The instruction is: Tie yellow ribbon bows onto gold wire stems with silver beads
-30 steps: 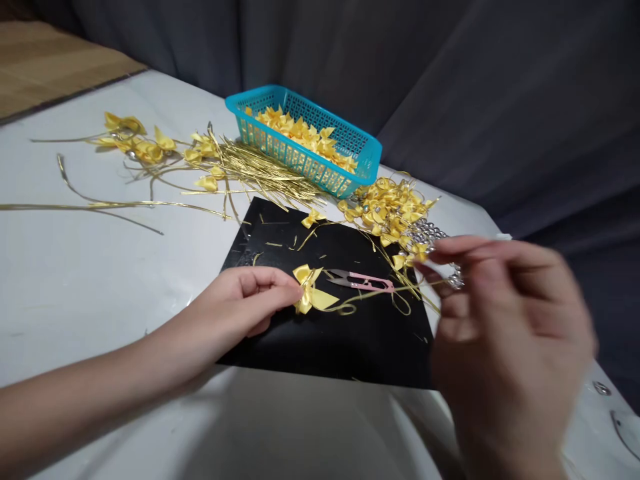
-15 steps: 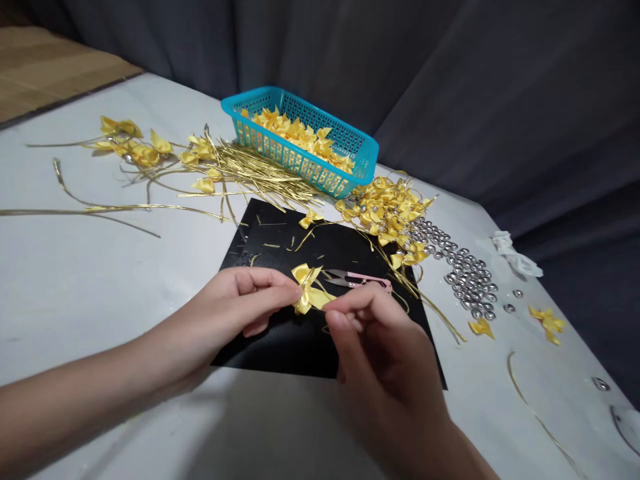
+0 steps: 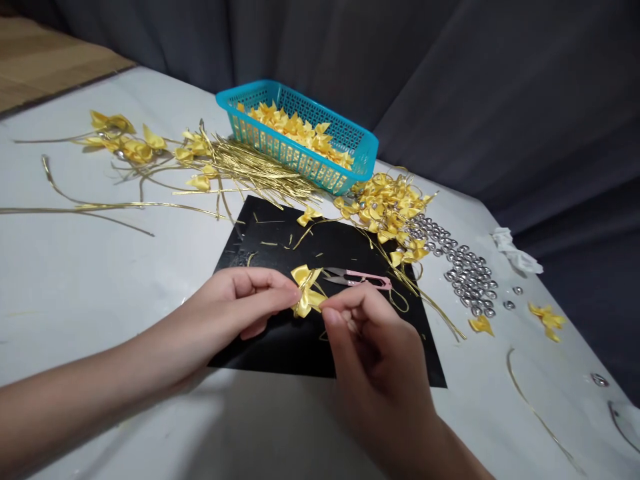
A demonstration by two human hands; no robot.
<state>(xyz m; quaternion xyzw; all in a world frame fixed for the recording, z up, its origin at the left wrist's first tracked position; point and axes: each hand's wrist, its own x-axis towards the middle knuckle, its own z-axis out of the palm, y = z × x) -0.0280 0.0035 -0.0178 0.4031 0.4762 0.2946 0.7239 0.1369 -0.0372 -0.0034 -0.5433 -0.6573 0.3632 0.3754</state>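
- White table [image 3: 120, 280]; black mat [image 3: 280, 353] on it.
- Blue basket [image 3: 366, 162] beyond mat, loose ribbon bows [image 3: 295, 127] inside.
- Right hand [image 3: 383, 343]: thumb and forefinger pinching yellow bow [image 3: 307, 299] at right tip.
- Left hand [image 3: 245, 303]: pinching its left side.
- Pink-handled snips [image 3: 367, 275] on mat.
- Yellow bow: over mat, between hands.

One basket [image 3: 369, 150], one mat [image 3: 290, 350], one pink snipper [image 3: 356, 273], many bows [image 3: 306, 300], many beads [image 3: 473, 275] (both overlapping)
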